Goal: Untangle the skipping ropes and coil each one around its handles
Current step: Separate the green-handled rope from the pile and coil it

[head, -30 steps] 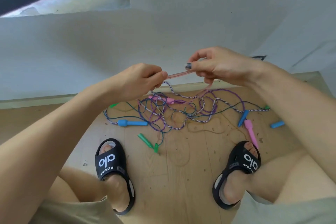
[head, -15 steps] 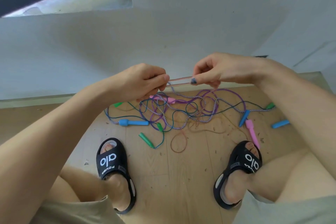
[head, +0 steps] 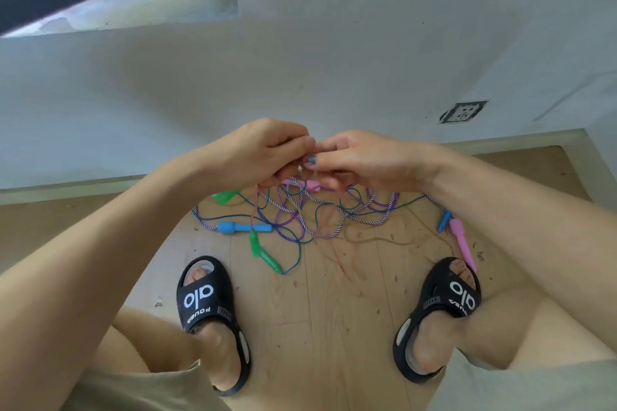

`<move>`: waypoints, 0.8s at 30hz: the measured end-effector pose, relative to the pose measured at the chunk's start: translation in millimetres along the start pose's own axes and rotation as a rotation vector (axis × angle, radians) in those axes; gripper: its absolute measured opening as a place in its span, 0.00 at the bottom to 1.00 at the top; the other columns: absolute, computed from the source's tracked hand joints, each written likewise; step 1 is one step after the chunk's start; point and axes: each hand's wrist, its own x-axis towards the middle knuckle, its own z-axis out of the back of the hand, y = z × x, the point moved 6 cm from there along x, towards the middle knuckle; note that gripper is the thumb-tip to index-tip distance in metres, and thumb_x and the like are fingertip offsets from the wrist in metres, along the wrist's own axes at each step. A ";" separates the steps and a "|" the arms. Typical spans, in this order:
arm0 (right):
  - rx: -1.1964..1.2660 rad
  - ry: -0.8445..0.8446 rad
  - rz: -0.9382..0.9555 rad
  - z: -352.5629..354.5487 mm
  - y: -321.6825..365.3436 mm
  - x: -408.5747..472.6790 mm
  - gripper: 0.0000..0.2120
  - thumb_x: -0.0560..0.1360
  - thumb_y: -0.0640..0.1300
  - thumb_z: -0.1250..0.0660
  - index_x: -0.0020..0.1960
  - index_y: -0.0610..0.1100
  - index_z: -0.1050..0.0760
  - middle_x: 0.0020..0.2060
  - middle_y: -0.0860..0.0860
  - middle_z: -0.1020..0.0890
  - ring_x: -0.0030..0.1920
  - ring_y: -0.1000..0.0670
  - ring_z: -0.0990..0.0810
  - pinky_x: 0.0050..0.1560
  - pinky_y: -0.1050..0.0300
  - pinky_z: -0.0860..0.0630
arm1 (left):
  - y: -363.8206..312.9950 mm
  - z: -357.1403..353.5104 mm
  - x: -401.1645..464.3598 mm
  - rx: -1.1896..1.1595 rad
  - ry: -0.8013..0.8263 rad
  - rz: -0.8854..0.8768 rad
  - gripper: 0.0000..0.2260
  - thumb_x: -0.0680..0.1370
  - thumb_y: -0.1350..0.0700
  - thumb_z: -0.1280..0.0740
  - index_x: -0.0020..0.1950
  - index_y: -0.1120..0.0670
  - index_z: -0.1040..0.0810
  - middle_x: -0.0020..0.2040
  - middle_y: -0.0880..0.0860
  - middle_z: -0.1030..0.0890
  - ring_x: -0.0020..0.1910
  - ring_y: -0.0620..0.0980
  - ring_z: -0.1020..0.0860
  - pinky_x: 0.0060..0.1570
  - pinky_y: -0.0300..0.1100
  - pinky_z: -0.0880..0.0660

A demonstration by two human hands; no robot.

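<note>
Hands: my left hand [head: 263, 152] and right hand [head: 360, 157] meet fingertip to fingertip above the floor [head: 334, 310], near the wall [head: 300, 77].
Left hand: fingers curled, pinching a thin pink rope [head: 256, 207] that hangs from it down to the tangle.
Right hand: fingers curled at the same spot; whether it pinches that pink rope I cannot tell.
Tangle [head: 300, 213]: purple, teal and striped ropes looped over each other on the floor just under my hands, between my feet and the wall.
Handles: blue handle [head: 243, 227] at the tangle's left edge; green handle [head: 265, 253] just below it; another green one [head: 225, 197] nearer the wall; pink handle [head: 462, 243] and small blue one [head: 444, 220] by my right sandal [head: 440, 317].
Left sandal [head: 210, 310]: apart from the ropes.
</note>
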 end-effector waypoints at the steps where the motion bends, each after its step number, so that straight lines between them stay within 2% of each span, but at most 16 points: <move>1: 0.001 0.010 -0.003 3.3 1.3 -3.8 0.13 0.81 0.46 0.36 0.50 0.35 0.24 0.29 0.49 0.27 0.38 0.43 0.32 0.44 0.49 0.36 | 0.6 0.5 -0.3 -0.005 0.001 0.001 0.15 0.84 0.52 0.42 0.39 0.55 0.28 0.29 0.49 0.26 0.22 0.48 0.30 0.28 0.41 0.29; 4: -0.149 -0.012 -0.047 26.6 5.8 -16.9 0.09 0.81 0.41 0.35 0.44 0.38 0.25 0.27 0.47 0.28 0.29 0.55 0.27 0.36 0.65 0.31 | 6.3 3.3 -2.4 0.033 0.009 0.033 0.15 0.83 0.52 0.42 0.40 0.55 0.26 0.29 0.50 0.24 0.21 0.47 0.30 0.29 0.41 0.29; 6: -0.460 -0.014 -0.140 50.3 -0.9 -23.9 0.10 0.78 0.44 0.32 0.39 0.42 0.24 0.27 0.50 0.24 0.31 0.55 0.27 0.40 0.61 0.30 | 10.5 6.7 -3.1 0.065 0.012 0.050 0.15 0.83 0.51 0.42 0.40 0.55 0.26 0.29 0.49 0.24 0.21 0.46 0.31 0.29 0.41 0.28; 8: -0.787 0.015 -0.365 73.1 -21.1 -32.4 0.10 0.75 0.47 0.30 0.37 0.45 0.22 0.28 0.53 0.18 0.33 0.55 0.24 0.46 0.55 0.28 | 12.4 7.1 -2.9 0.068 0.012 0.062 0.15 0.83 0.51 0.42 0.40 0.55 0.26 0.28 0.49 0.24 0.21 0.45 0.31 0.29 0.42 0.28; 10: -0.962 0.074 -0.570 78.1 -38.4 -40.4 0.05 0.74 0.47 0.30 0.41 0.47 0.20 0.34 0.53 0.14 0.36 0.56 0.19 0.46 0.57 0.27 | 9.7 2.2 -2.1 0.070 0.031 0.052 0.15 0.83 0.51 0.42 0.40 0.55 0.26 0.28 0.48 0.25 0.21 0.46 0.31 0.28 0.43 0.28; 11: -0.960 0.091 -0.580 71.0 -42.2 -40.1 0.04 0.74 0.47 0.29 0.46 0.48 0.19 0.39 0.53 0.13 0.41 0.55 0.16 0.47 0.58 0.24 | 7.4 -1.3 -1.6 0.074 0.044 0.042 0.15 0.83 0.51 0.42 0.40 0.55 0.26 0.27 0.48 0.25 0.21 0.46 0.31 0.28 0.44 0.27; 12: -0.906 0.097 -0.519 61.3 -41.6 -36.0 0.10 0.74 0.48 0.29 0.54 0.50 0.20 0.44 0.53 0.13 0.47 0.53 0.16 0.51 0.57 0.23 | 4.9 -4.4 -1.1 0.077 0.055 0.031 0.14 0.83 0.51 0.42 0.40 0.55 0.26 0.27 0.48 0.25 0.21 0.46 0.31 0.29 0.46 0.27; 14: -0.536 0.096 -0.334 34.9 -32.0 -23.3 0.20 0.76 0.45 0.30 0.67 0.52 0.27 0.54 0.52 0.15 0.54 0.52 0.17 0.60 0.57 0.24 | 1.1 -9.3 -0.1 0.064 0.069 0.018 0.14 0.83 0.52 0.42 0.40 0.56 0.26 0.28 0.49 0.24 0.21 0.47 0.30 0.30 0.48 0.26; 15: -0.327 0.094 -0.235 22.1 -24.6 -16.4 0.20 0.78 0.43 0.32 0.68 0.49 0.29 0.55 0.50 0.15 0.53 0.50 0.16 0.60 0.56 0.24 | -0.6 -11.4 0.6 0.053 0.073 0.014 0.14 0.83 0.52 0.42 0.40 0.56 0.26 0.28 0.48 0.24 0.21 0.46 0.30 0.31 0.48 0.26; 17: -0.134 0.049 -0.088 8.1 -11.0 -5.6 0.14 0.80 0.41 0.35 0.65 0.40 0.27 0.52 0.41 0.17 0.47 0.46 0.17 0.56 0.50 0.23 | -4.6 -14.4 1.8 0.045 0.072 -0.002 0.15 0.83 0.52 0.42 0.39 0.55 0.27 0.28 0.47 0.23 0.21 0.46 0.30 0.32 0.48 0.26; 18: -0.103 0.024 -0.052 8.1 -7.1 -3.6 0.13 0.81 0.41 0.35 0.61 0.35 0.27 0.46 0.38 0.19 0.43 0.46 0.19 0.50 0.49 0.23 | -6.0 -14.5 2.2 0.047 0.063 -0.008 0.15 0.83 0.52 0.42 0.39 0.55 0.27 0.28 0.47 0.23 0.21 0.46 0.30 0.32 0.47 0.26; 20: -0.082 -0.025 -0.053 18.5 -3.3 -8.8 0.10 0.81 0.40 0.36 0.54 0.31 0.26 0.33 0.43 0.23 0.35 0.51 0.23 0.40 0.58 0.26 | -3.5 -10.8 2.8 0.054 0.038 -0.004 0.15 0.83 0.51 0.42 0.39 0.55 0.26 0.28 0.48 0.22 0.22 0.46 0.28 0.32 0.43 0.27; 21: -0.118 -0.040 -0.071 27.0 -1.9 -13.7 0.08 0.81 0.39 0.35 0.51 0.32 0.26 0.29 0.47 0.24 0.32 0.53 0.24 0.38 0.62 0.28 | 0.4 -7.4 2.5 0.058 0.030 0.010 0.15 0.83 0.51 0.42 0.40 0.56 0.26 0.29 0.49 0.22 0.22 0.47 0.28 0.31 0.41 0.27; 22: -0.195 -0.038 -0.097 36.4 -1.4 -19.6 0.08 0.80 0.40 0.34 0.49 0.34 0.25 0.28 0.49 0.24 0.31 0.53 0.25 0.38 0.62 0.29 | 4.6 -4.2 2.0 0.064 0.027 0.029 0.15 0.83 0.51 0.42 0.40 0.56 0.25 0.29 0.50 0.22 0.22 0.48 0.28 0.31 0.40 0.27; 24: -0.432 -0.021 -0.180 54.7 -6.1 -28.9 0.10 0.78 0.45 0.31 0.45 0.37 0.23 0.28 0.49 0.22 0.32 0.53 0.25 0.45 0.58 0.27 | 11.1 -1.2 1.1 0.073 0.030 0.055 0.15 0.83 0.51 0.42 0.40 0.56 0.25 0.30 0.51 0.21 0.22 0.48 0.28 0.32 0.41 0.27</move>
